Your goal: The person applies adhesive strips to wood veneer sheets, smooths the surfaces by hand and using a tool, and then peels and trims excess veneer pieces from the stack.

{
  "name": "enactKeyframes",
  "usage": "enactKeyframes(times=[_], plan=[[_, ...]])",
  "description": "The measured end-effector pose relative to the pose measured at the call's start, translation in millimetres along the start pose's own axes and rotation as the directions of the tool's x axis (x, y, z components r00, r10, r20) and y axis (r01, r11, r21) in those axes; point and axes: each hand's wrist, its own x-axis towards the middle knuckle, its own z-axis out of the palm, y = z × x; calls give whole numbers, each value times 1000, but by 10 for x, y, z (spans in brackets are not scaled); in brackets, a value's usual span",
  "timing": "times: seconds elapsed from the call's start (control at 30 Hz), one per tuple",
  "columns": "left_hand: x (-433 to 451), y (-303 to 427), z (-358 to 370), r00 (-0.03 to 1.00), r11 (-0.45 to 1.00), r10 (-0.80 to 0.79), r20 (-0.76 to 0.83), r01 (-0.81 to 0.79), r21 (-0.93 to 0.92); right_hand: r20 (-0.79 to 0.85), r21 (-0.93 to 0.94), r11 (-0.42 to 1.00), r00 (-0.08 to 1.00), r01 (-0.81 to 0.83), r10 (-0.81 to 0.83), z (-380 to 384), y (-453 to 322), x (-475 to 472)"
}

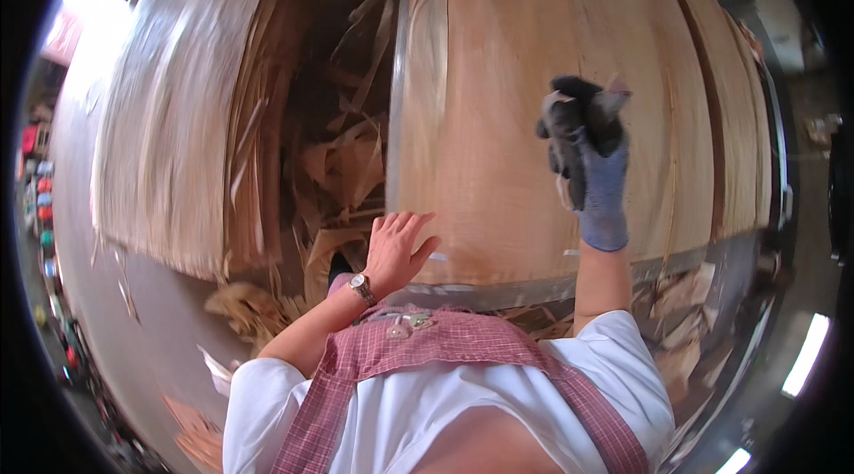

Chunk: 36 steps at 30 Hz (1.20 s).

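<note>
My bare left hand (399, 248), with a wristwatch (360, 286) on its wrist, holds nothing. Its fingers are spread over the near left corner of a wood veneer sheet (507, 160); whether they touch it is unclear. Over the right part of that sheet is my right hand (586, 137), in a blue glove with a black coating. Its fingers are curled and blurred, with pale bits showing at them. I cannot tell whether these are a held thing or part of the glove. The sheet lies on a table with a metal edge (395, 134).
A stack of veneer sheets (173, 120) stands to the left. Torn veneer scraps (343, 164) fill the dark gap between stack and table. More scraps (684, 307) lie below the table's near right edge, and another veneer strip (717, 87) runs along the right.
</note>
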Motion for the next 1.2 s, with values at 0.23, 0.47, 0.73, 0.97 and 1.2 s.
enactKeyframes(times=[0.23, 0.47, 0.73, 0.97, 1.2], plan=[[1335, -587, -1424, 984, 308, 2, 179, 169, -936, -126, 76, 981, 974, -180, 189, 1333, 365, -19], [2200, -731, -1981, 920, 421, 194, 341, 236, -876, -232, 152, 964, 940, -219, 250, 1797, 507, 237], [3661, -692, -2096, 972, 478, 179, 152, 49, -877, -230, 300, 929, 929, -216, 290, 1645, 725, 952], [5187, -743, -1847, 897, 785, 358, 260, -138, -604, -347, 325, 907, 858, -268, 378, 1232, 323, 1934], [7297, -1493, -801, 763, 729, 512, 394, -629, 269, -587, 411, 840, 602, -354, 541, 844, 352, 2998]])
